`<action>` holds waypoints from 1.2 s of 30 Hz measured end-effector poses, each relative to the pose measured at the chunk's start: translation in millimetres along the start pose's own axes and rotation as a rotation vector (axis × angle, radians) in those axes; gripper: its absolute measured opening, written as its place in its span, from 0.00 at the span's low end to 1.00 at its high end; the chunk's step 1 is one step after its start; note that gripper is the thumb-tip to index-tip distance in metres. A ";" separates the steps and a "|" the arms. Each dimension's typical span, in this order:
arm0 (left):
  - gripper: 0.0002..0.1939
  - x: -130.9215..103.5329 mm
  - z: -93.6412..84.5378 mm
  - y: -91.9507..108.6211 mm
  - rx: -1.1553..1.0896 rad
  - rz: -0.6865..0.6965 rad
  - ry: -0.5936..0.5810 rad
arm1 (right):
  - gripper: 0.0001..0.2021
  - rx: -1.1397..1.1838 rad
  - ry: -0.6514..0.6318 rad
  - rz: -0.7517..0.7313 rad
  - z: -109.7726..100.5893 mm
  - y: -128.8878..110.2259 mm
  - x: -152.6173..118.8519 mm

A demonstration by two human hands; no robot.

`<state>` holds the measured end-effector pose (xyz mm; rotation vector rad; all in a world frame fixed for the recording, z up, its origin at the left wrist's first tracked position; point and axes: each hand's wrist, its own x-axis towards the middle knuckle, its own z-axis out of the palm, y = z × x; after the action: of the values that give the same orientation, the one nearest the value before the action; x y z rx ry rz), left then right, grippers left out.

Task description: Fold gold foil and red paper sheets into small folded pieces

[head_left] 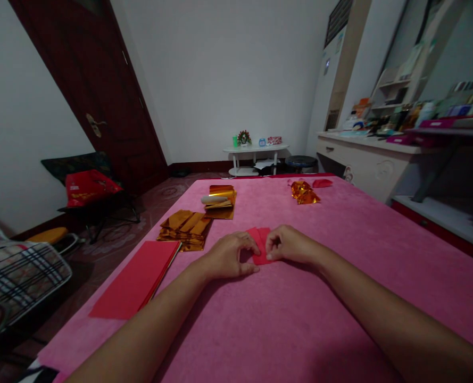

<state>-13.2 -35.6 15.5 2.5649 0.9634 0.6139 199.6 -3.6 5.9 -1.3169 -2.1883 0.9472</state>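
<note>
Plainly, the red paper [262, 246] lay between the two hands on the pink cloth [256, 330], straight ahead of the person, with neither hand clearly nearer: both touched it. Its long axis seemed to run front to back, away from the person, though the fingers hid much of both side edges. The left hand [240, 256] was half open at the left side, fingertips on the paper and thumb apart, low on the cloth. The right hand [281, 244] was curled at the right side with its tips on the near corner; whether they pinched or only pressed, I could not tell.

Left of the hands were the red stack [134, 279], slanting away, the gold pile [186, 229], and the gold sheets [227, 211] beneath a grey oval thing [214, 200]. Beyond the right hand, well apart, lay crumpled foil [304, 192] and a red scrap [322, 183].

The paper's folds were hard to make out in the dim, soft view, and its underside was hidden. The left forearm overlapped the red stack's near corner, and the frame cut off both arms.
</note>
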 end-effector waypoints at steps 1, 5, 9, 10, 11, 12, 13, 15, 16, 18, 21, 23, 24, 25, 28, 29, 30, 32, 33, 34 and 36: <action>0.14 0.0 0.0 -0.7 -0.004 -0.001 -0.003 | 0.04 0.033 -0.050 0.019 1.4 3.0 0.2; 0.12 0.7 -1.0 -4.3 -0.044 0.023 -0.030 | 0.05 0.082 -0.065 0.047 3.7 10.7 1.7; 0.09 2.0 -2.3 -4.8 -0.048 0.060 -0.046 | 0.05 0.099 -0.075 0.049 3.4 9.3 2.0; 0.09 2.3 -2.2 -4.5 -0.041 0.067 -0.045 | 0.04 0.108 -0.077 0.050 3.1 8.0 1.5; 0.08 2.6 -1.8 -4.2 -0.037 0.075 -0.046 | 0.04 0.120 -0.079 0.053 2.8 6.6 0.9; 0.08 2.9 -1.2 -4.2 -0.035 0.085 -0.044 | 0.05 0.136 -0.084 0.059 2.4 5.0 0.1; 0.07 3.1 -0.3 -4.4 -0.035 0.094 -0.039 | 0.05 0.157 -0.093 0.066 1.9 3.4 -0.8; 0.07 3.4 1.9 -5.8 -0.039 0.109 -0.020 | 0.05 0.201 -0.122 0.082 0.6 0.6 -2.4; 0.07 3.5 3.2 -6.7 -0.041 0.111 -0.007 | 0.05 0.220 -0.136 0.090 -0.1 -0.4 -3.0; 0.07 3.5 5.4 -8.6 -0.049 0.109 0.015 | 0.06 0.242 -0.153 0.104 -1.4 -1.7 -3.8; 0.07 3.3 7.7 -9.9 -0.064 0.099 0.038 | 0.06 0.239 -0.173 0.100 -3.0 -2.5 -4.5; 0.07 3.0 8.6 -9.8 -0.070 0.090 0.051 | 0.05 0.225 -0.182 0.087 -3.7 -3.4 -5.1; 0.06 2.8 9.1 -9.5 -0.071 0.085 0.056 | 0.05 0.215 -0.183 0.081 -3.9 -4.0 -5.4; 0.06 2.6 9.6 -9.3 -0.072 0.079 0.060 | 0.05 0.203 -0.180 0.080 -3.8 -4.5 -5.7; 0.06 2.5 11.5 -8.6 -0.073 0.056 0.074 | 0.04 0.155 -0.162 0.094 -2.5 -5.4 -5.7; 0.06 2.7 12.3 -8.5 -0.071 0.048 0.080 | 0.04 0.135 -0.154 0.101 -1.9 -5.2 -5.4; 0.06 3.2 13.1 -8.5 -0.067 0.041 0.084 | 0.04 0.116 -0.147 0.108 -1.1 -4.8 -5.0; 0.06 4.7 14.8 -9.0 -0.054 0.031 0.090 | 0.04 0.092 -0.139 0.121 0.1 -3.7 -3.9; 0.06 5.6 15.7 -9.5 -0.047 0.029 0.093 | 0.04 0.085 -0.137 0.126 0.4 -3.2 -3.5; 0.06 6.6 16.6 -10.2 -0.041 0.027 0.098 | 0.04 0.083 -0.136 0.128 0.6 -3.0 -3.1; 0.06 8.6 18.5 -12.1 -0.043 0.022 0.109 | 0.04 0.079 -0.134 0.129 0.5 -3.0 -2.7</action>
<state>-4.6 -24.0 -3.3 2.5296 0.9474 0.7790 198.7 -7.1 7.7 -1.4081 -2.1597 1.1910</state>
